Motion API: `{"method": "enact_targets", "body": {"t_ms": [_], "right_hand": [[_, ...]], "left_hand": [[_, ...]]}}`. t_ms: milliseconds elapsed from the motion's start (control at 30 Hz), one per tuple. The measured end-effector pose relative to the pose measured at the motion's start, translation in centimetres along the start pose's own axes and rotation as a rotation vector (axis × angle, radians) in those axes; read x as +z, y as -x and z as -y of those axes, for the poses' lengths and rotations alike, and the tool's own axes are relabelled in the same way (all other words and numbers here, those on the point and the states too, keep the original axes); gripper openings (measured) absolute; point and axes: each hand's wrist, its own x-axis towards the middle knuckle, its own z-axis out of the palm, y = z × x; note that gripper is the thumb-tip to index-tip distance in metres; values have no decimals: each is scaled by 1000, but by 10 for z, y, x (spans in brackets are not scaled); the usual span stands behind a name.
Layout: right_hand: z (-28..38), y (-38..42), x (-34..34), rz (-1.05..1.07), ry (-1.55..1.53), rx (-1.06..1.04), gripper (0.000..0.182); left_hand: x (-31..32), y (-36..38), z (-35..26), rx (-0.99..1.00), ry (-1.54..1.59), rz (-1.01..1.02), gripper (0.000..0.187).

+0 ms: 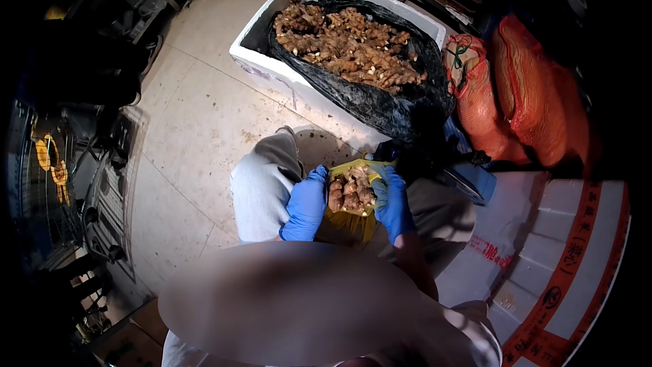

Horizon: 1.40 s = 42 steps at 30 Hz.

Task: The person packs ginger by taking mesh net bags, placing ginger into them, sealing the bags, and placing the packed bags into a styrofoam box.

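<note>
Between my knees, my left hand (307, 202) in a blue glove grips the left edge of a yellow plastic bag (360, 224). My right hand (392, 200), also gloved in blue, is closed on the bag's right side, with some yellow film lying over its fingers. Pieces of ginger (351, 191) fill the bag's open mouth, brown and knobbly. Beyond my knees stands a white foam box (272, 68) lined with a black plastic bag (360, 98). A large heap of ginger (346, 44) lies in that liner. My fingertips are partly hidden by the yellow film.
Orange mesh sacks (536, 95) stand right of the foam box. Closer on the right are white foam boxes (577, 245) with red printed tape. A metal rack (112, 197) with bananas (51, 160) near it is at left. Pale floor tiles (197, 109) lie between.
</note>
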Motion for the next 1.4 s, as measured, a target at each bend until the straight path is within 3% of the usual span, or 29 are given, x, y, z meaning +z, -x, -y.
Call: {"method": "enact_targets", "body": {"t_ms": [67,167,233,333,400,433,467,533,567,600,700,800,867,967,1100,1200,1267,1333,1400], "right_hand": [[2,-2,-17,296,-246,147,26],[0,7,23,324,-327,307,23],[-8,15,63,-433,2,-78,17],[-8,7,59,-566,99,-127,14],[-8,7,60,-503,160,-188,15],[-9,8,60,-438,221,-249,15],[-11,8,55,-439,220,-247,15],[-13,7,35,-484,422,-359,18],[-10,10,38,-476,398,-304,20],[-8,13,41,-468,375,-249,22],[-3,24,88,-341,289,-186,35],[-2,19,87,-463,80,-115,36],[3,19,75,-391,281,-7,40],[2,24,68,-388,307,70,41],[-1,16,59,-503,316,73,38],[-7,6,61,-586,369,-33,32],[-14,-5,48,-663,640,-292,35],[-11,-5,47,-673,696,-281,30],[-10,1,51,-592,246,-120,29]], "left_hand": [[-1,-2,-1,23,-19,-23,6],[-3,-5,4,48,-25,-77,5],[-1,-5,7,52,-10,-101,4],[6,-5,14,15,23,-154,11],[10,-10,27,-119,376,-148,23],[7,-13,35,-239,576,23,26],[9,-15,38,-241,574,24,26],[-3,-24,32,-744,1212,384,25],[-26,-25,2,-771,1412,354,25],[-26,-24,3,-771,1409,357,25],[-20,-19,12,-519,1287,396,28],[-16,-10,3,-558,1228,440,24],[-18,-10,-4,-589,1259,447,25],[6,-6,11,-512,1224,364,18],[9,-12,11,-554,1296,406,18],[34,-8,21,-483,1202,440,30],[66,6,22,-450,1187,64,38],[52,-1,21,-362,1106,155,43],[51,-1,24,-283,1026,243,49]]}}
